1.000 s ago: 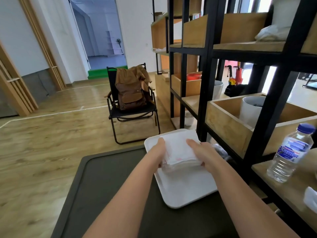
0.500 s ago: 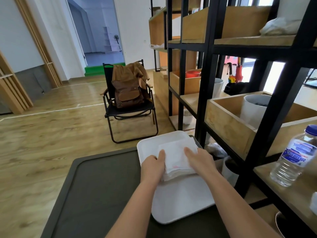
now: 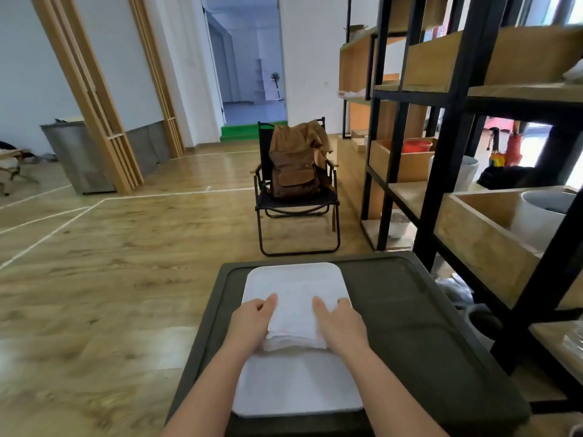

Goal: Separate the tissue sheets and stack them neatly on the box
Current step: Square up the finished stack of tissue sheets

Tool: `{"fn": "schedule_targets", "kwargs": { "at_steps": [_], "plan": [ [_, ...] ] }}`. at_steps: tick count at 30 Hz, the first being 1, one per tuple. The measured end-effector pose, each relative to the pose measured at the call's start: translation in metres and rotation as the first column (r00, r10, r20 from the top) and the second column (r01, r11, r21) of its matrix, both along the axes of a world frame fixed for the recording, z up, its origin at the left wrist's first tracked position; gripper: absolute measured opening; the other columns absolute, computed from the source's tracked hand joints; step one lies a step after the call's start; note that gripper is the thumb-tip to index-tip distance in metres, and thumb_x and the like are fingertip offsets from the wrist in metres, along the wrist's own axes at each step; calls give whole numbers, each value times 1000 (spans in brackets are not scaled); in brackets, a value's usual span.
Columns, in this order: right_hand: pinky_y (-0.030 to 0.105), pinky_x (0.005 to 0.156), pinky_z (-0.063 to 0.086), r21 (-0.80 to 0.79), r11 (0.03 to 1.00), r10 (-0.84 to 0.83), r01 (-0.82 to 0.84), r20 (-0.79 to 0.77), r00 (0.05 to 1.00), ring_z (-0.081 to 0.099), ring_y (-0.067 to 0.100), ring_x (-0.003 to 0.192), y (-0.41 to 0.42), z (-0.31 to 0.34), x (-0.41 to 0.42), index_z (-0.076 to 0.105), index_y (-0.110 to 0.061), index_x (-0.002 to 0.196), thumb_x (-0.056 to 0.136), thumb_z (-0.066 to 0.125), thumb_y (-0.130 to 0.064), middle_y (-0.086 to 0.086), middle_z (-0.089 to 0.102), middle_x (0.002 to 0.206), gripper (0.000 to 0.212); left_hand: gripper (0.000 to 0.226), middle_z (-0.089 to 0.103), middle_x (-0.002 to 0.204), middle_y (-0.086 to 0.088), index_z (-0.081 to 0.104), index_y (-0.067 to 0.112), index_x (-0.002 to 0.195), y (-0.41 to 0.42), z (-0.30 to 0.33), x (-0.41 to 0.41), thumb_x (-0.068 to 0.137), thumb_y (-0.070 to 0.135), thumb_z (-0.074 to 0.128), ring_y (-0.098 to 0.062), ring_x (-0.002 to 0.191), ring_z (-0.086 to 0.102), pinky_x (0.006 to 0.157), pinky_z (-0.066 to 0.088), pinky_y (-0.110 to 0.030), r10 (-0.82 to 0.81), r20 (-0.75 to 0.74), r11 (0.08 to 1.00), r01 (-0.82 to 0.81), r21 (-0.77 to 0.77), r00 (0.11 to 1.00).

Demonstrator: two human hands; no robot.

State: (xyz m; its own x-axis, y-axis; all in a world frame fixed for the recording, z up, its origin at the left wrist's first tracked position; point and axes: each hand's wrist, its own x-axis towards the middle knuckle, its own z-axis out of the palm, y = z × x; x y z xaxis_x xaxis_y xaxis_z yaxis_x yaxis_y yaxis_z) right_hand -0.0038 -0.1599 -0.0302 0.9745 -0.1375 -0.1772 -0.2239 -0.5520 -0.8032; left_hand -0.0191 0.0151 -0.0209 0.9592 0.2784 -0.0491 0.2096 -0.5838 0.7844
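Hands [image 3: 298, 326] grip tissue stack [image 3: 296, 320], white tray [image 3: 296, 383].

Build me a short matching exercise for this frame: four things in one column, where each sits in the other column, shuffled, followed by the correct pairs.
Things:
1. tissue stack
2. brown backpack
3. white tray
4. red bowl

Places:
A. on the black folding chair
B. in a wooden compartment of the black shelf unit
C. between the left hand and right hand
D. directly on the dark table

Pairs: 1-C, 2-A, 3-D, 4-B
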Motion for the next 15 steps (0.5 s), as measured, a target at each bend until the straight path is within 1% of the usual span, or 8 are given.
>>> {"fn": "schedule_targets", "kwargs": {
  "at_steps": [4, 6, 7, 8, 9, 10, 12, 15],
  "plan": [
    [29, 78, 38, 1, 998, 55, -55, -7, 998, 54, 28, 115, 32, 10, -1, 44, -5, 135, 95, 43, -56, 11, 55, 131, 65, 51, 31, 54, 7, 26, 18, 62, 28, 2, -8, 100, 46, 45, -11, 47, 31, 47, 22, -27, 60, -2, 998, -60, -16, 998],
    [31, 77, 38, -33, 996, 82, -82, 4, 997, 54, 27, 106, 39, 13, 1, 50, -5, 128, 98, 37, -53, 12, 57, 126, 58, 49, 38, 57, 5, 30, 17, 63, 34, 2, -9, 101, 47, 42, -15, 54, 39, 51, 26, -30, 85, -10, 996, -85, -17, 996],
    [32, 78, 40, -60, 994, 92, -91, 19, 996, 54, 26, 100, 40, 14, 3, 55, -5, 119, 99, 33, -51, 13, 58, 121, 54, 47, 44, 61, 4, 36, 17, 65, 36, 2, -9, 101, 47, 41, -16, 59, 46, 54, 30, -30, 94, -11, 995, -95, -20, 995],
    [33, 78, 41, -84, 992, 95, -92, 35, 995, 54, 25, 95, 41, 13, 4, 58, -6, 107, 101, 29, -47, 15, 59, 117, 51, 41, 51, 66, 3, 44, 18, 72, 36, 1, -9, 101, 47, 41, -18, 66, 53, 57, 34, -31, 106, -7, 994, -106, -26, 994],
    [33, 78, 42, -102, 991, 94, -89, 44, 995, 54, 25, 91, 41, 13, 5, 58, -6, 98, 101, 27, -44, 16, 60, 113, 50, 35, 57, 74, 4, 51, 19, 83, 36, 0, -8, 100, 47, 42, -19, 73, 59, 60, 37, -30, 118, 0, 992, -118, -36, 993],
    [32, 76, 41, -113, 990, 93, -88, 43, 995, 53, 24, 88, 41, 12, 5, 59, -6, 95, 102, 27, -42, 16, 61, 111, 49, 31, 60, 80, 5, 53, 19, 93, 35, -2, -8, 100, 47, 43, -19, 76, 61, 61, 39, -30, 129, 7, 991, -128, -47, 992],
    [30, 73, 39, -122, 989, 91, -88, 24, 996, 52, 22, 86, 41, 11, 8, 62, -4, 104, 101, 30, -41, 13, 62, 111, 48, 28, 59, 83, 8, 54, 18, 100, 34, -3, -7, 100, 45, 45, -15, 73, 61, 58, 40, -26, 130, 16, 990, -129, -52, 991],
    [29, 73, 38, -120, 989, 85, -90, -48, 995, 52, 22, 90, 40, 15, 14, 60, -5, 117, 99, 36, -39, 9, 61, 114, 46, 27, 56, 82, 7, 54, 16, 97, 37, -3, -1, 100, 42, 46, -17, 77, 57, 61, 38, -29, 116, -28, 993, -116, -14, 993]
  ]
}}
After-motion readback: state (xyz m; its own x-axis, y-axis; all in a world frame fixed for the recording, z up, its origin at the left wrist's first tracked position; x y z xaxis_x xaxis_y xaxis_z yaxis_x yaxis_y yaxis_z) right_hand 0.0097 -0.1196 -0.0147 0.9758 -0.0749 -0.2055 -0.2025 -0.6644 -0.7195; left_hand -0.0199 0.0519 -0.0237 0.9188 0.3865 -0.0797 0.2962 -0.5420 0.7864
